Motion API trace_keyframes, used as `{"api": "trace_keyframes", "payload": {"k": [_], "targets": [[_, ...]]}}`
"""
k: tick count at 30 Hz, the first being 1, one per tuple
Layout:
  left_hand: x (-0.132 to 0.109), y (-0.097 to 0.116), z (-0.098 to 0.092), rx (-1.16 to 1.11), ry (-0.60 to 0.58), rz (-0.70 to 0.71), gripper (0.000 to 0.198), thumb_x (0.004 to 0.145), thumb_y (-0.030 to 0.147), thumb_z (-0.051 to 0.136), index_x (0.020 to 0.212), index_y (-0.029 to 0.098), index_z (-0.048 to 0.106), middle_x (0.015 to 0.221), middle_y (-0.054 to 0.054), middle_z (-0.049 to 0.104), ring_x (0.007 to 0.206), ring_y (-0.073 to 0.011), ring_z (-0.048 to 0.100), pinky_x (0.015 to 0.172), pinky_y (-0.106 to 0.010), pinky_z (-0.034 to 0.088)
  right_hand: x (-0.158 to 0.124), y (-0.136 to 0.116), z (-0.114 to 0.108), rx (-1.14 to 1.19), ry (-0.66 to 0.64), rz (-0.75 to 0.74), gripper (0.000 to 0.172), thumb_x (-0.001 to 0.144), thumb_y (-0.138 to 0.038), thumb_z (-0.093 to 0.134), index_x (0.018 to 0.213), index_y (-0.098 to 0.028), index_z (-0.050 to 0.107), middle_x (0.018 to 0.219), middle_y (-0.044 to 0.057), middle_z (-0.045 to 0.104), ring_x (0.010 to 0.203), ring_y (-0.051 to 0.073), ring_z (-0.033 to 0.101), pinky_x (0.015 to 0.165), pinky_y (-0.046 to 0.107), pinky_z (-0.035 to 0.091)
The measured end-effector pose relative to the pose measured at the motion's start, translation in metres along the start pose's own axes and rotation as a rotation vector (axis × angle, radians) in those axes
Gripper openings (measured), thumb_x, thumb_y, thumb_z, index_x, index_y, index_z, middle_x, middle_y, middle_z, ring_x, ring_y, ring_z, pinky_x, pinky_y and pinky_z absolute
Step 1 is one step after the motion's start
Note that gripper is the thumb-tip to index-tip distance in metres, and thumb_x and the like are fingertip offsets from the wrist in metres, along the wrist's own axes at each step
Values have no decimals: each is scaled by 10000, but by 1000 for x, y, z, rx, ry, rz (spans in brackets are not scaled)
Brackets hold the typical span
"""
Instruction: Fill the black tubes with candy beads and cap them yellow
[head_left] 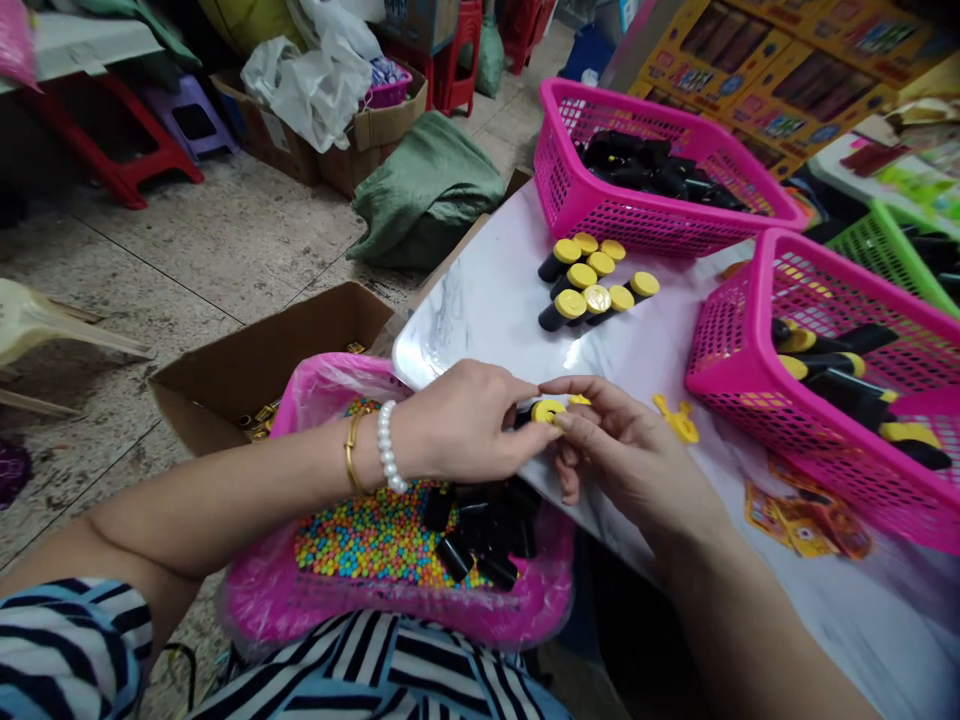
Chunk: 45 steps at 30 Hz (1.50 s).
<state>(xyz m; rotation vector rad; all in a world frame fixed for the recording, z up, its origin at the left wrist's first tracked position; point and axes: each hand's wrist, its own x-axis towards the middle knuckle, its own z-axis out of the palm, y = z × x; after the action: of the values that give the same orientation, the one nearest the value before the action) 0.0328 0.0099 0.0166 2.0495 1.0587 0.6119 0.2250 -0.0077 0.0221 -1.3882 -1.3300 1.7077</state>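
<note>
Over the table corner, my left hand (pixel 480 425) is closed around a small black tube, mostly hidden by its fingers. The yellow cap (pixel 548 411) at the tube's end faces up between both hands. My right hand (pixel 615 440) is closed at that cap, with thumb and fingertips touching it. A bit of yellow also shows between the right fingers. Farther back on the table stands a group of black tubes with yellow caps (pixel 592 280). Below my left wrist, a pink basket (pixel 502 610) lined with clear plastic holds small coloured balls (pixel 360 540) and loose black tubes (pixel 480 530).
Two pink baskets (pixel 675 235) (pixel 825 440) with black tubes stand on the table (pixel 465 310). Yellow plastic pieces (pixel 676 418) and orange printed cards (pixel 806 510) lie right of my hands. An open cardboard box (pixel 225 370) and a green sack (pixel 424 190) are on the floor.
</note>
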Motion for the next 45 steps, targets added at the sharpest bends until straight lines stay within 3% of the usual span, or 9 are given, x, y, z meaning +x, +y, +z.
{"api": "trace_keyframes", "payload": {"k": [5, 9, 12, 18, 24, 30, 34, 37, 45], "targets": [[11, 9, -8, -401, -240, -264, 454, 985, 378, 397, 683, 146, 644, 460, 35, 527, 365, -70, 466, 433, -194, 330, 0, -7, -3, -58, -30, 19, 422, 832, -522, 677, 1018, -217, 452, 511, -77, 543, 377, 100, 520, 389, 196, 416], [5, 6, 8, -254, -41, -157, 372, 980, 286, 428, 740, 143, 673, 514, 23, 558, 457, -79, 502, 485, -197, 365, 2, -6, -3, -57, -16, 31, 442, 803, -544, 690, 936, -229, 410, 465, -120, 444, 324, 63, 398, 325, 164, 290], [-6, 0, 22, -177, 163, -24, 274, 948, 279, 527, 1160, 141, 634, 621, 24, 607, 549, -105, 553, 562, -218, 436, 4, -3, 0, -44, 7, 32, 475, 763, -565, 714, 899, -218, 419, 484, -128, 417, 329, 36, 335, 323, 150, 228], [-14, -8, 31, 136, 297, 134, 324, 898, 301, 637, 1190, 161, 638, 887, -54, 589, 777, -174, 603, 734, -312, 515, 0, -4, -7, -133, 47, -51, 445, 776, -555, 707, 880, -168, 514, 563, -49, 557, 420, 50, 467, 405, 163, 350], [-7, 0, 21, 71, 192, 83, 169, 882, 292, 666, 947, 138, 692, 786, -6, 512, 722, -141, 537, 693, -267, 454, -1, 0, -34, -48, -92, -38, 450, 804, -446, 736, 1075, -144, 542, 732, 58, 701, 617, 139, 672, 586, 238, 537], [-7, -5, 22, 36, 171, 105, 122, 895, 253, 647, 945, 143, 659, 724, 18, 522, 666, -126, 512, 643, -247, 405, 13, -13, -31, 99, -221, -12, 494, 690, -398, 839, 1021, -173, 549, 712, 3, 663, 487, 99, 599, 443, 194, 465], [-7, -9, 22, -16, 104, 112, 124, 913, 267, 627, 952, 151, 642, 707, 19, 576, 659, -122, 537, 649, -237, 419, 15, -27, -29, 23, -201, 90, 420, 708, -355, 828, 934, -172, 524, 590, -74, 521, 385, 19, 406, 346, 127, 264], [-6, -10, 20, -54, 64, 108, 131, 910, 276, 635, 956, 153, 644, 703, 17, 603, 642, -120, 551, 635, -233, 426, 19, -29, -26, -18, -203, 142, 416, 732, -403, 801, 887, -184, 483, 546, -93, 460, 370, 16, 350, 338, 122, 225], [-8, -10, 24, -206, 14, 33, 193, 921, 287, 593, 1067, 171, 642, 884, -48, 702, 792, -180, 659, 743, -288, 508, 21, -2, -17, -32, -261, 126, 499, 807, -667, 614, 876, -201, 450, 606, -25, 555, 393, 83, 522, 421, 187, 363]]}}
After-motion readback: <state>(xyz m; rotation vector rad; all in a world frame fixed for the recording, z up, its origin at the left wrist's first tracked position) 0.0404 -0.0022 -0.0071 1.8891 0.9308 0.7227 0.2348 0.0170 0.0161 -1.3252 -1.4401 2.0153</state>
